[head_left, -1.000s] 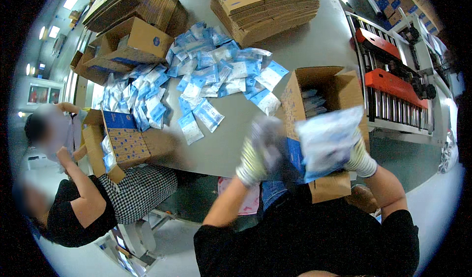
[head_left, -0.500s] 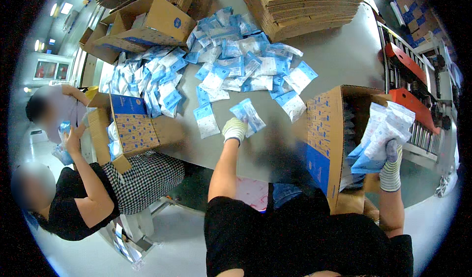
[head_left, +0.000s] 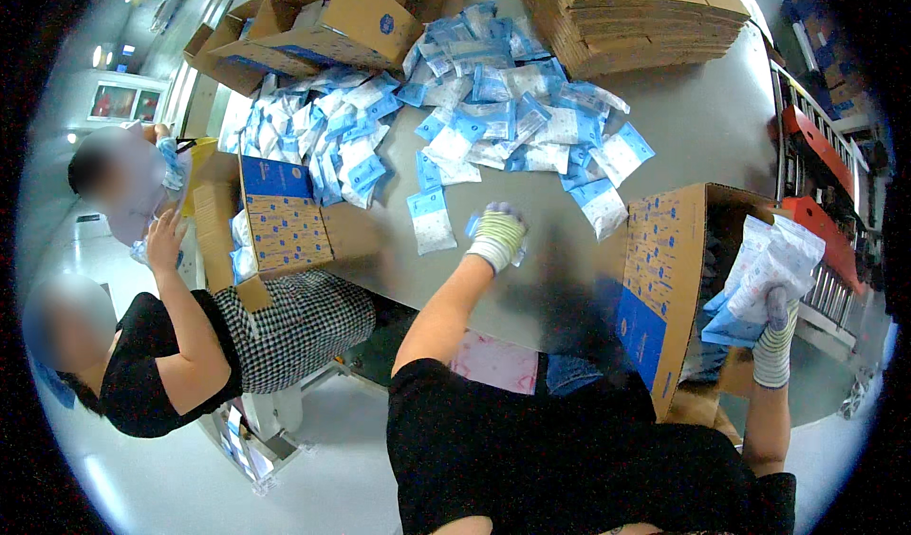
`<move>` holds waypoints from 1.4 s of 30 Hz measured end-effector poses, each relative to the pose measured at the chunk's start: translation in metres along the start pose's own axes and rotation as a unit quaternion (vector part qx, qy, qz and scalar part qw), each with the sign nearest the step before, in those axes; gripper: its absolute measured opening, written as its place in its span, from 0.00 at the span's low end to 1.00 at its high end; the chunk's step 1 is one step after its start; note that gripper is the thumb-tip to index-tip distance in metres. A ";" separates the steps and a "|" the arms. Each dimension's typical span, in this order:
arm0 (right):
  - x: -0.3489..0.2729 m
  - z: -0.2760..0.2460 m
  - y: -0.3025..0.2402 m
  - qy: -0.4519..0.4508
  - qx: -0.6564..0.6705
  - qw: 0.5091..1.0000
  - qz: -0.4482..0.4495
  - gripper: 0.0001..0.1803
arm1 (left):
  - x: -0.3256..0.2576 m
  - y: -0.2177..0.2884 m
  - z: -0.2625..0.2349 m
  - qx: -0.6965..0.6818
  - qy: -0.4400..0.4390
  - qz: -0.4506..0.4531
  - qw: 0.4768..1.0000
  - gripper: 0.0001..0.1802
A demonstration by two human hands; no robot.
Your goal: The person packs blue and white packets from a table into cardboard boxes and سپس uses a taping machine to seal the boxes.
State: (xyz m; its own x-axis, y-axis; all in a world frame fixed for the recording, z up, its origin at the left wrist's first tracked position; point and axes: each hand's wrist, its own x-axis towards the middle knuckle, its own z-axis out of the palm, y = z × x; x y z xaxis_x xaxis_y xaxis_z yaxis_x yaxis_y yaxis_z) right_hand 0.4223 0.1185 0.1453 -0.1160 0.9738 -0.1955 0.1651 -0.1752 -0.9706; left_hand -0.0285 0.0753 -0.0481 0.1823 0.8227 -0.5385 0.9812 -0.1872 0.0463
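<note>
My left hand (head_left: pixel 498 234), in a striped knit glove, is closed over a blue-and-white packet (head_left: pixel 472 223) at the table's near side. Most of that packet is hidden under the hand; only its edges show. On the right, my right hand (head_left: pixel 778 336), gloved alike, grips several blue-and-white packets (head_left: pixel 759 274) fanned together. They are at the mouth of an open carton (head_left: pixel 661 279) lying with its opening to the right. Dark shapes inside the carton are hard to make out. One loose packet (head_left: pixel 431 222) lies just left of my left hand.
A heap of packets (head_left: pixel 493 117) spreads across the metal table (head_left: pixel 697 122). Flattened cartons (head_left: pixel 636 27) are stacked at the back. Open boxes (head_left: pixel 351 27) stand back left, and another carton (head_left: pixel 285 217) beside two people on the left. A roller conveyor (head_left: pixel 830 293) runs at right.
The whole view has shifted, so the table appears farther right. My left hand has moved over the packet it was touching and now covers most of it. My right hand keeps its packets at the carton.
</note>
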 end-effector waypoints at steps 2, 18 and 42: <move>-0.004 -0.003 0.004 0.059 0.004 0.998 -0.002 0.21 | -0.026 -0.022 -0.036 -0.124 -0.011 -0.063 0.990 0.16; -0.011 0.009 -0.008 0.082 0.013 0.997 0.009 0.26 | -0.062 -0.114 0.004 -0.168 -0.045 -0.210 0.962 0.23; -0.057 0.080 -0.091 -0.302 0.194 0.933 0.009 0.40 | -0.152 0.222 -0.245 -0.795 0.348 0.158 0.470 0.34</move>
State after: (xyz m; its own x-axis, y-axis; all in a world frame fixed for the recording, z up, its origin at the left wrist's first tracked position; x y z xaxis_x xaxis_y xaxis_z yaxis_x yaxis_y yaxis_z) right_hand 0.3359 0.0676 0.2340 -0.6669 0.7314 -0.1422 -0.1808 -0.3440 -0.9214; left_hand 0.1774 0.0400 0.2499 -0.2327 0.9686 0.0877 -0.3972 -0.1769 0.9005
